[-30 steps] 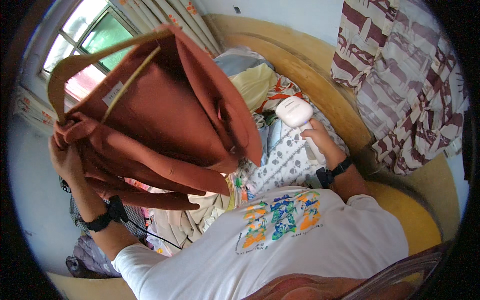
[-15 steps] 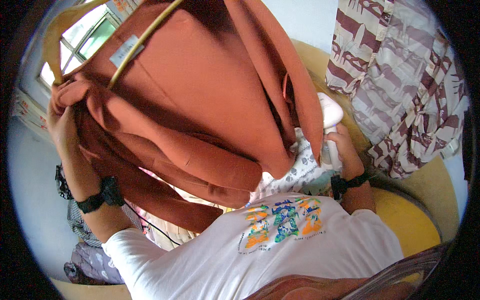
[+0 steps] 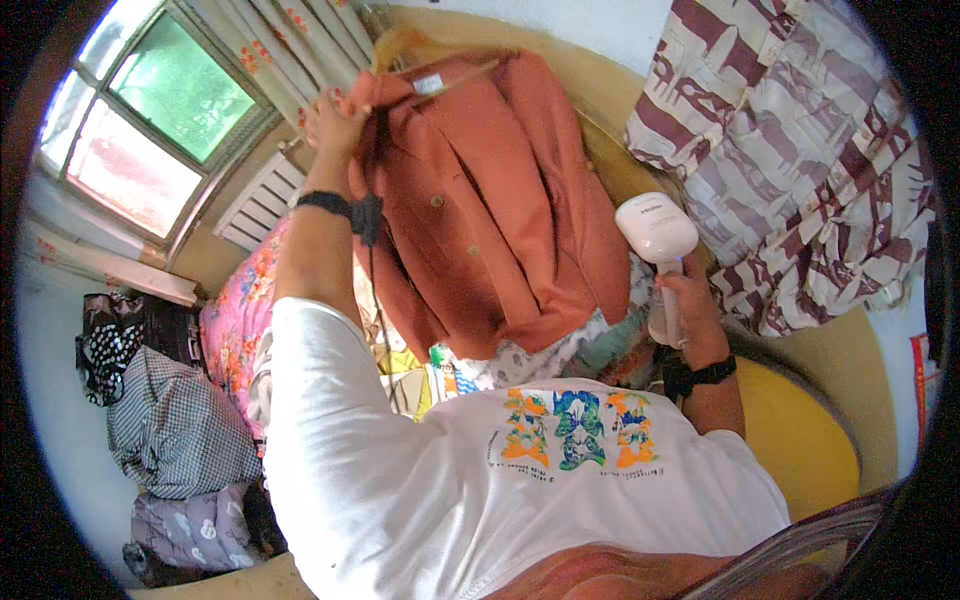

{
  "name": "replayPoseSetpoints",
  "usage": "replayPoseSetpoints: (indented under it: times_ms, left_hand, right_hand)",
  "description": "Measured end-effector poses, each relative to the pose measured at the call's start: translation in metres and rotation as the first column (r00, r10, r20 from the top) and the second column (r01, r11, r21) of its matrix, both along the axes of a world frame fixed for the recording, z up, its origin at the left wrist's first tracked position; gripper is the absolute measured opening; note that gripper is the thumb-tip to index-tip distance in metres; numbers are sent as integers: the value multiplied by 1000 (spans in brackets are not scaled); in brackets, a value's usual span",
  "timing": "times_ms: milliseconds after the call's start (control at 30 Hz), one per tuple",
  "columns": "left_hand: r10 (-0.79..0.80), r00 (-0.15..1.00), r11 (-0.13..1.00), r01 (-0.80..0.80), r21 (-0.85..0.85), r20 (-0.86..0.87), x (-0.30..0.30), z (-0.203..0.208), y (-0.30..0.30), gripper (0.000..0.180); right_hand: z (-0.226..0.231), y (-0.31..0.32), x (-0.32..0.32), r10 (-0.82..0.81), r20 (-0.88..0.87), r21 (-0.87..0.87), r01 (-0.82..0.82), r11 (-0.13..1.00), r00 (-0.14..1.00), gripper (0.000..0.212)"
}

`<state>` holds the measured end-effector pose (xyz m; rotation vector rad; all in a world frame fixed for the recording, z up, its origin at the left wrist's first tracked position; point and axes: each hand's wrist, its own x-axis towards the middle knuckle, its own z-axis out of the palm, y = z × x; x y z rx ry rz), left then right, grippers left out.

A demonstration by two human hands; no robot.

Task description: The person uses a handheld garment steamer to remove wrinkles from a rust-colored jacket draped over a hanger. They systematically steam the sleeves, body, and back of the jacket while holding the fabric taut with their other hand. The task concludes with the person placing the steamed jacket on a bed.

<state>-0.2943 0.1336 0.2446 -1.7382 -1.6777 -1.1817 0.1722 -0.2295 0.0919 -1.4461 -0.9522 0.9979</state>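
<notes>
A rust-coloured jacket (image 3: 470,210) with buttons hangs on a yellowish hanger (image 3: 480,75) in front of me, its collar up and away from me. Up at its left shoulder, my left hand (image 3: 335,122) grips the cloth beside the hanger's end; some of its fingers are partly hidden. My right hand (image 3: 692,305) is wrapped around the handle of a white handheld garment steamer (image 3: 657,232). The steamer's wide head points upward to the right of the jacket, apart from it. A small blue light shows near the handle's top.
Below the jacket lie patterned fabrics (image 3: 545,355). A window (image 3: 170,100) and a curtain (image 3: 290,45) are at the far left. Clothes (image 3: 180,420) pile up at left. A brown-and-white printed curtain (image 3: 770,170) hangs at right, above a yellow round surface (image 3: 800,425).
My left hand has moved the jacket away from me and to the right, so its buttoned front now shows. The steamer's head, partly covered before, has come fully into sight.
</notes>
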Motion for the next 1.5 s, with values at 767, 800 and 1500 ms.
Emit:
replayPoseSetpoints:
  times_ms: [767, 800, 1500]
  left_hand:
    - [246, 643, 529, 538, -657, 725, -26, -470, -276, 26]
    - [268, 590, 498, 592, -634, 761, -21, -468, -280, 27]
    - [626, -448, 714, 659, -238, 639, -27, -441, -330, 32]
  right_hand:
    - [-18, 31, -80, 276, -242, -50, -296, 954, 930, 60]
    - [-17, 32, -85, 299, -236, -56, -320, 946, 925, 59]
    - [-38, 27, -100, 291, -185, -210, -327, 921, 939, 43]
